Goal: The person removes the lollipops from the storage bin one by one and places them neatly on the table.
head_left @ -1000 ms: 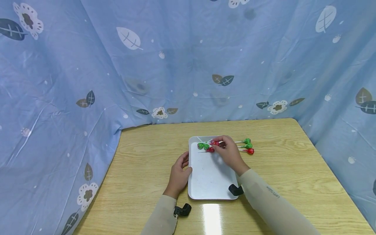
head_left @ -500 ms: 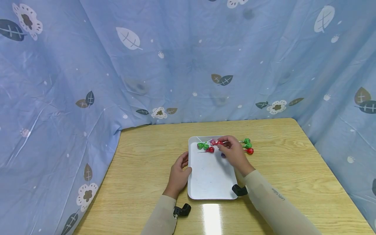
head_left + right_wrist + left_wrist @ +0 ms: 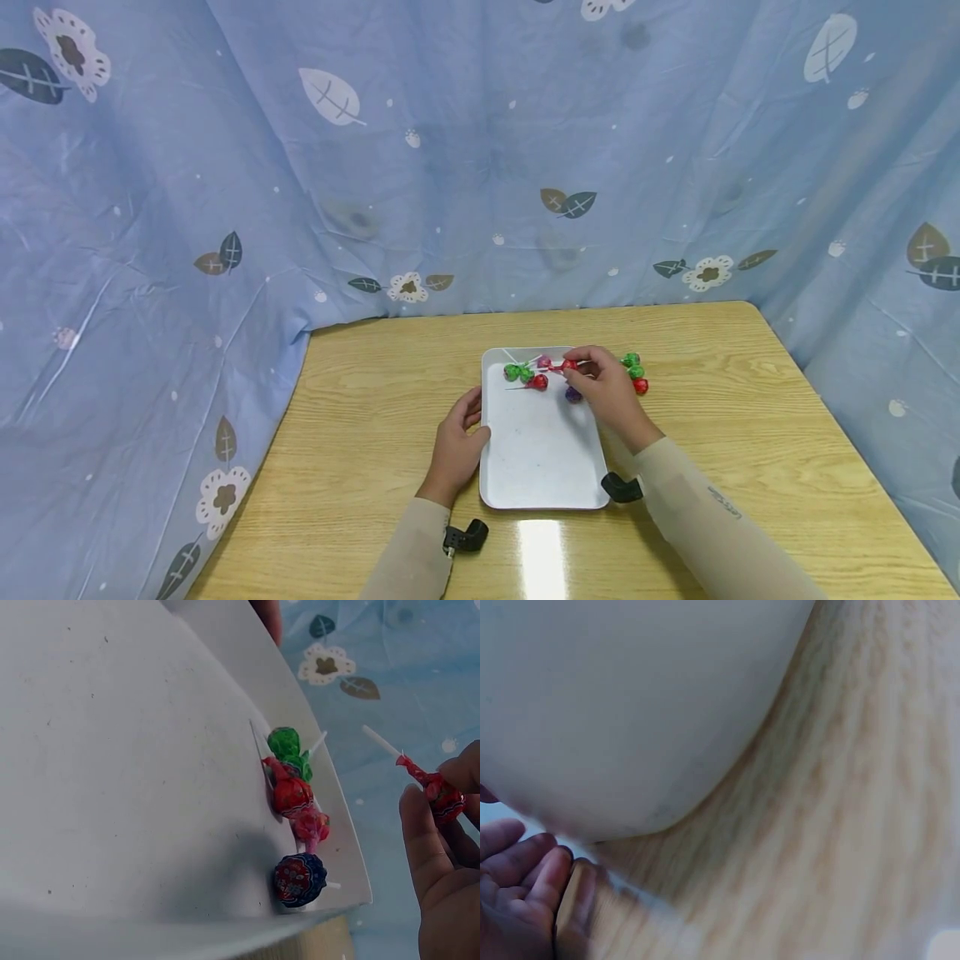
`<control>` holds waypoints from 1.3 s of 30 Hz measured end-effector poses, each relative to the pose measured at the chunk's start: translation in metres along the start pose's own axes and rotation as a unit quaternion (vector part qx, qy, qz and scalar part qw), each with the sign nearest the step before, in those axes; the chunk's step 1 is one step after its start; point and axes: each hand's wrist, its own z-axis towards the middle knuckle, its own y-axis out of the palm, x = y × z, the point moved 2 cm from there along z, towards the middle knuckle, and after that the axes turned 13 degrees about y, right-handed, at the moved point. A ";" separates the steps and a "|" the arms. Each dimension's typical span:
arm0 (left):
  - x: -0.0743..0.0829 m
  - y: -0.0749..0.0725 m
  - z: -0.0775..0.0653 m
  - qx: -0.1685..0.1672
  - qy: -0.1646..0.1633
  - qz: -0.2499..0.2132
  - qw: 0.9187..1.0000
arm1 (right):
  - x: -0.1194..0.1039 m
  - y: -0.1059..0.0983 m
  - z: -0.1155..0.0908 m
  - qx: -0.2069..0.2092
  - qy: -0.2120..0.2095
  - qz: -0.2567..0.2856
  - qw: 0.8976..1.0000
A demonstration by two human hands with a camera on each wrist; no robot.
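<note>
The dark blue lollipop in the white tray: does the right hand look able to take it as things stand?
Probably not at once: the right hand pinches a red lollipop. Otherwise the way seems free, as the dark blue lollipop lies close by with nothing on top.

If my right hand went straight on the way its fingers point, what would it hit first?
Probably the pink lollipop, just ahead in the head view, though your right hand looks raised and might pass above it.

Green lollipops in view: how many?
4. One green lollipop and a second near the white tray's far left corner; a third and fourth on the table, right of the tray. The right hand might hide more.
</note>
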 end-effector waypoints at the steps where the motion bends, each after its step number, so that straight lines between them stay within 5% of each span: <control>1: 0.000 0.000 0.000 0.001 0.000 -0.003 1.000 | 0.001 -0.001 0.000 0.001 0.000 -0.002 1.000; 39: -0.003 0.000 0.000 0.001 -0.003 0.013 1.000 | 0.040 -0.049 -0.020 0.042 0.006 -0.001 0.999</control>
